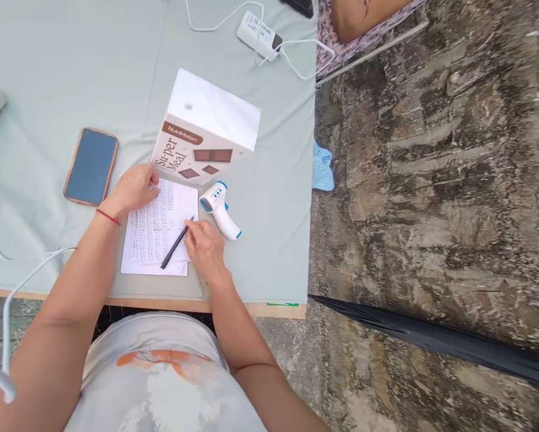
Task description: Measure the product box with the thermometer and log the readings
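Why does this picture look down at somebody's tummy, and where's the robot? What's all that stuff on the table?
There's no robot here, just a person using two bare hands. The camera is worn on their head, so you see what's below: their arms, shirt and the table.

On the table's pale cloth are a phone, a "Super Meal" box, a white-and-blue handheld gadget, and papers covered in small marks.

The left hand is at the top of the papers, beside the box. The right hand has its fingertips at one end of a black pen; I can't tell how firmly it's held.
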Available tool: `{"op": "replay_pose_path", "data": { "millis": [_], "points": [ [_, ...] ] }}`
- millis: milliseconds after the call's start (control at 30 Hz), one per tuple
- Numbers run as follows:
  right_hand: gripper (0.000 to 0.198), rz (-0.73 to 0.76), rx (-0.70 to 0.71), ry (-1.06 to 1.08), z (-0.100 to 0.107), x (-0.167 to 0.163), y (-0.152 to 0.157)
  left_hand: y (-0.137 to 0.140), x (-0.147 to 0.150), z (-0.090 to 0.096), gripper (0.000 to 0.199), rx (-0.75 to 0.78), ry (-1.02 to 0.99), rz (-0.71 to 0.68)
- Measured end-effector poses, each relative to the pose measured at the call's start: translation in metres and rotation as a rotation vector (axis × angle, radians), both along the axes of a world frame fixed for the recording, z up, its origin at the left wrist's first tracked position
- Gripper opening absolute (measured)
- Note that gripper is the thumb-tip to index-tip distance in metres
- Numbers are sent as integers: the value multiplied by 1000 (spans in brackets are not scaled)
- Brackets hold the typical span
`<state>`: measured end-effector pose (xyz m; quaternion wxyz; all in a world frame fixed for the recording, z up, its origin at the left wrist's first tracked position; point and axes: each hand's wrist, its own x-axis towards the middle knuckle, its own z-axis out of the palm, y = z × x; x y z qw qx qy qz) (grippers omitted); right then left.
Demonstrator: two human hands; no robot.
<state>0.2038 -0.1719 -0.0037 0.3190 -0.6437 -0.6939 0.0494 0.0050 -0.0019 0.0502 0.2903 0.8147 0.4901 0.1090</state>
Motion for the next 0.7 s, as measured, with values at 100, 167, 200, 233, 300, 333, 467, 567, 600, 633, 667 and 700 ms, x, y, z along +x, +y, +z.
{"op": "replay_pose_path", "data": {
  "millis": [100,167,200,233,300,333,467,567,600,633,667,700],
  "points": [
    [31,-77,110,100,1,10,7,0,0,-5,16,58,-66,221],
    [31,-152,202,160,5,22,24,2,1,-11,22,151,-130,315],
    [33,-176,229,177,6,28,36,3,2,-16,27,203,-158,332],
    [36,-182,240,190,8,33,49,4,2,-20,34,251,-167,331],
    [45,-166,207,205,10,41,75,6,4,-28,48,312,-149,305],
    [48,-141,168,228,11,42,87,6,4,-31,52,322,-131,282],
    [52,-77,73,459,13,37,118,4,5,-37,63,317,-94,216],
    [52,-158,84,612,16,33,126,3,3,-36,71,294,-146,214],
    [52,-182,92,640,17,32,128,3,2,-35,74,277,-173,205],
    [51,-197,100,659,19,32,131,3,1,-34,75,258,-199,185],
    [51,-203,107,672,20,31,133,4,0,-34,76,236,-210,147],
    [52,-202,110,679,21,31,136,6,0,-34,77,219,-227,102]
  ]
}}
